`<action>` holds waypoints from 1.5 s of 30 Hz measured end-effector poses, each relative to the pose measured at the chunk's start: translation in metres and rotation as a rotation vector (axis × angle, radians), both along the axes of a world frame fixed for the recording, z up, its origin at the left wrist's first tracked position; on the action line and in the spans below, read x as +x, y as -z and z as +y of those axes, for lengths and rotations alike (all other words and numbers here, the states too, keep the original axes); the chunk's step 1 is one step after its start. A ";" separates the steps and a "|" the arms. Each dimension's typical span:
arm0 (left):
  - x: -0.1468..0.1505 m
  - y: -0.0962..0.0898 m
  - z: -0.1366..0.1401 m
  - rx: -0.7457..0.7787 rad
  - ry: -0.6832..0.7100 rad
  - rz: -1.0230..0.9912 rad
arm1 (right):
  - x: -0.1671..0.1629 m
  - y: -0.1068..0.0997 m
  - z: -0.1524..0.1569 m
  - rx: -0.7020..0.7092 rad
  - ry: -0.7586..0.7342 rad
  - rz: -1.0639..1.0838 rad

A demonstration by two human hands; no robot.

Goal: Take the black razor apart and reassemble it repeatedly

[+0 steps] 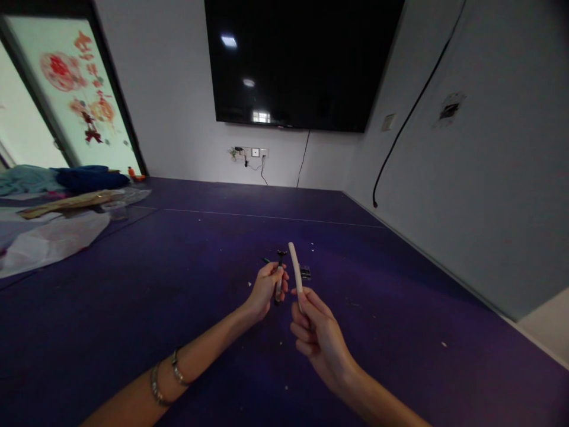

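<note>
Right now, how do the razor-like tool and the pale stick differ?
The razor-like tool widens into a dark head; the pale stick has a plain upper end. The tool mixes dark and light parts; the stick looks uniformly cream. The left hand grips the tool, the right hand the stick. Both are slim.

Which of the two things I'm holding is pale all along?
The slender stick in your right hand; the tool in your left hand has a dark head.

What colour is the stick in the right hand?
Cream or off-white; the stick shows in the head view.
</note>
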State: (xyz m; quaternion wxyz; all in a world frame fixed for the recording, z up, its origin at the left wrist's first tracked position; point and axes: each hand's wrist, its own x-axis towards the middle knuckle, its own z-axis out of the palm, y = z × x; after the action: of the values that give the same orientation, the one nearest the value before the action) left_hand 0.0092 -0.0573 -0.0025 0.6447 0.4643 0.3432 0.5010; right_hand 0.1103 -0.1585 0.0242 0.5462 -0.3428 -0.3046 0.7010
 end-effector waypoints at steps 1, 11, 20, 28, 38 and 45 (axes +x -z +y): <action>0.000 0.000 0.000 -0.037 0.000 -0.016 | 0.005 -0.006 0.007 0.061 -0.004 -0.047; 0.002 -0.003 -0.002 -0.398 -0.008 -0.124 | 0.091 -0.005 0.114 0.551 0.107 -0.979; 0.004 -0.004 -0.007 -0.443 0.000 -0.123 | 0.108 0.026 0.124 0.431 0.004 -1.239; 0.005 -0.007 -0.013 -0.457 -0.024 -0.101 | 0.110 0.024 0.126 0.448 0.024 -1.234; 0.007 -0.008 -0.018 -0.450 -0.021 -0.086 | 0.114 0.027 0.127 0.461 -0.020 -1.238; 0.006 -0.007 -0.018 -0.434 -0.013 -0.066 | 0.111 0.025 0.125 0.462 0.044 -1.236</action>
State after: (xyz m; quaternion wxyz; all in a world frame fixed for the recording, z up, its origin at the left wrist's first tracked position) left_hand 0.0156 -0.0751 0.0050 0.7372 0.2958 0.4248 0.4342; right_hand 0.2216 -0.0332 -0.0009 0.3445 -0.5622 -0.6977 0.2803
